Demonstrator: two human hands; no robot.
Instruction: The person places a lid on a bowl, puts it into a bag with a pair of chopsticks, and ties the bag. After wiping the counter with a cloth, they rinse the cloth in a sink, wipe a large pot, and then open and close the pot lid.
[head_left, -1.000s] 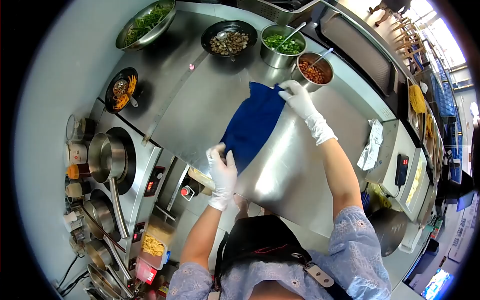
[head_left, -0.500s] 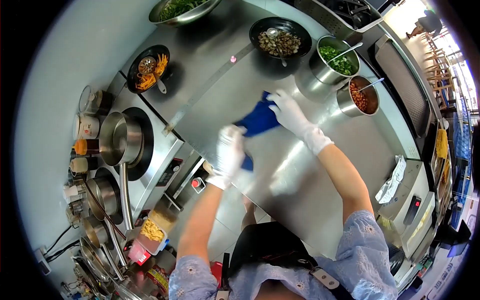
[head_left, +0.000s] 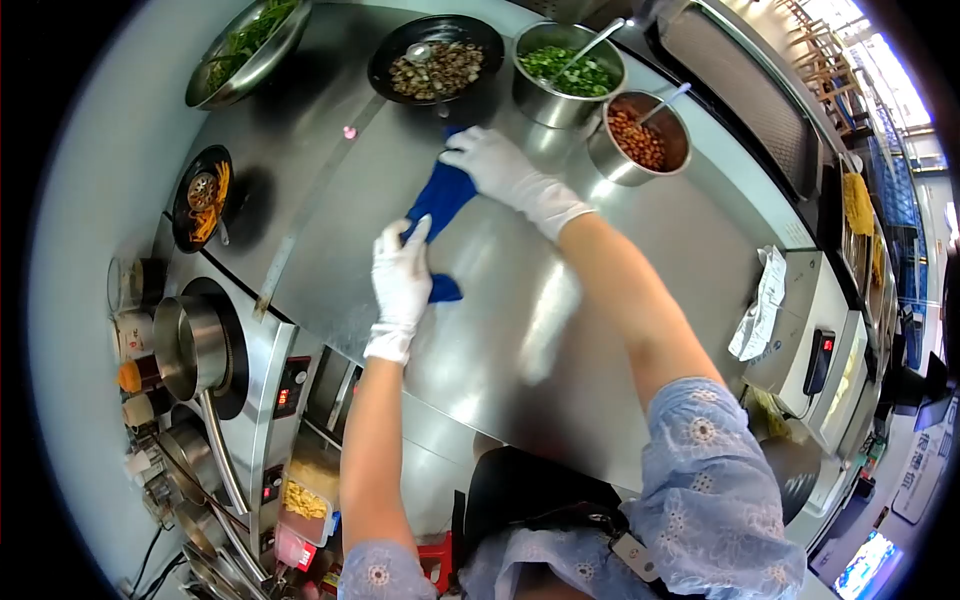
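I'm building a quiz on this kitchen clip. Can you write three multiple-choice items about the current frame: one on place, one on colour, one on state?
1. Where does the cloth lie?
A. on the steel counter
B. in the pot
C. on the floor

2. What colour is the cloth?
A. red
B. blue
C. white

3. How are the hands placed?
A. both raised off the cloth
B. only one touches it
C. left hand and right hand both rest on it

Answers: 1 A, it lies on the metal top below the bowls; 2 B, it is deep blue; 3 C, each gloved hand presses one end.
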